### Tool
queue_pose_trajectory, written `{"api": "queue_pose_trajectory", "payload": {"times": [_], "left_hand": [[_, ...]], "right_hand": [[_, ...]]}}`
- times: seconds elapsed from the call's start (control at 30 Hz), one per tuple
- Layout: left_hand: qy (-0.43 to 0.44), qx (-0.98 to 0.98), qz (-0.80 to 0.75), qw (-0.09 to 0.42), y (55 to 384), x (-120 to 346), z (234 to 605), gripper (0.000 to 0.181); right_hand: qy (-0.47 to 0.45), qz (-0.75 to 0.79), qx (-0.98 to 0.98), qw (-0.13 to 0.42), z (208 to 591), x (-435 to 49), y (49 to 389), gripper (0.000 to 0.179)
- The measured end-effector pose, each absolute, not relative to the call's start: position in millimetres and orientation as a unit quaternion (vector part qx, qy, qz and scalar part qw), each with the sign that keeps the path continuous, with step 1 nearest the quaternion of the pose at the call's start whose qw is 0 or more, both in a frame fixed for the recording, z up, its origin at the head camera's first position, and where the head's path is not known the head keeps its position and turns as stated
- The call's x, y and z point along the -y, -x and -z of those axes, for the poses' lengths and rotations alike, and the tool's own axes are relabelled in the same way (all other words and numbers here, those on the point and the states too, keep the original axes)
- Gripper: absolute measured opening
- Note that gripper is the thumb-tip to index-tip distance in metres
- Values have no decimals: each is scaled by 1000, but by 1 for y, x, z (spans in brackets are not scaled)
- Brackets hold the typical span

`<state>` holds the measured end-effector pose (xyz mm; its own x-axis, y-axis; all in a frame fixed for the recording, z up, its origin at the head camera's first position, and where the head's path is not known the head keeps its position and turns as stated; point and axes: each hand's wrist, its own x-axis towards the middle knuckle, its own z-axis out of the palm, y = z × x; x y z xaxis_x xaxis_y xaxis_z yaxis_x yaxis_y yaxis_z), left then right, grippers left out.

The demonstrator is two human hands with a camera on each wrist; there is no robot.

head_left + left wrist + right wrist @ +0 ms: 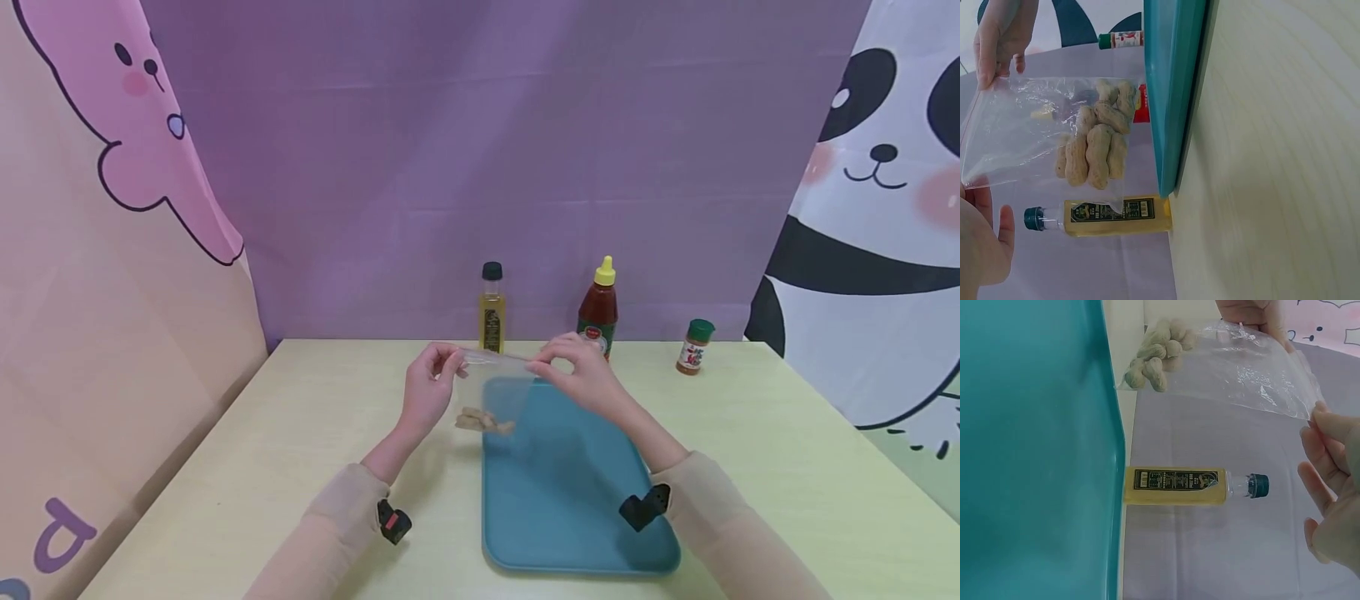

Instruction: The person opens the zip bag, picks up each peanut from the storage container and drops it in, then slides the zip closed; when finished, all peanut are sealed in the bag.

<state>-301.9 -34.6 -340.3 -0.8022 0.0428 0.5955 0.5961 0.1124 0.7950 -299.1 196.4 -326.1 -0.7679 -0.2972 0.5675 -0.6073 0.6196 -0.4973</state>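
Note:
A clear plastic bag (495, 383) hangs in the air between both hands, overlapping the left edge of the blue tray (570, 500) in the head view. Several unshelled peanuts (1099, 147) lie gathered at its bottom. My left hand (431, 387) pinches one top corner of the bag between thumb and fingers. At the opposite top corner, my right hand (581, 375) pinches the bag between thumb and forefinger, its other fingers loosely bent in the right wrist view. The top edge is stretched nearly level between the hands.
Behind the bag stands a bottle of yellow oil (492, 312) with a dark cap. A red sauce bottle (597, 308) with a yellow tip is behind the right hand. Farther right is a small green-capped seasoning jar (695, 347). A purple cloth (450, 167) hangs behind the table.

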Motion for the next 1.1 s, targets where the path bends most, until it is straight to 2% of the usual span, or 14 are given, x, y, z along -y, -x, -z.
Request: {"api": "queue_pose_trajectory", "payload": {"times": [0.4, 0.6, 0.73, 0.87, 1.0, 1.1], "left_hand": [[231, 705, 642, 192, 311, 44, 342, 16], [242, 691, 662, 158, 319, 67, 342, 14], [254, 688, 669, 118, 331, 92, 348, 19], [262, 710, 651, 66, 339, 120, 355, 26], [243, 754, 611, -7, 338, 142, 355, 25], [222, 779, 583, -63, 341, 152, 362, 27]], "right_hand": [[-235, -400, 863, 201, 322, -196, 308, 16], [-228, -471, 838, 157, 323, -177, 313, 23], [-233, -503, 822, 130, 324, -153, 314, 25], [-242, -537, 804, 73, 330, -135, 310, 24], [-231, -547, 804, 1, 339, -123, 307, 26], [-220, -545, 809, -16, 348, -117, 312, 24]]}}
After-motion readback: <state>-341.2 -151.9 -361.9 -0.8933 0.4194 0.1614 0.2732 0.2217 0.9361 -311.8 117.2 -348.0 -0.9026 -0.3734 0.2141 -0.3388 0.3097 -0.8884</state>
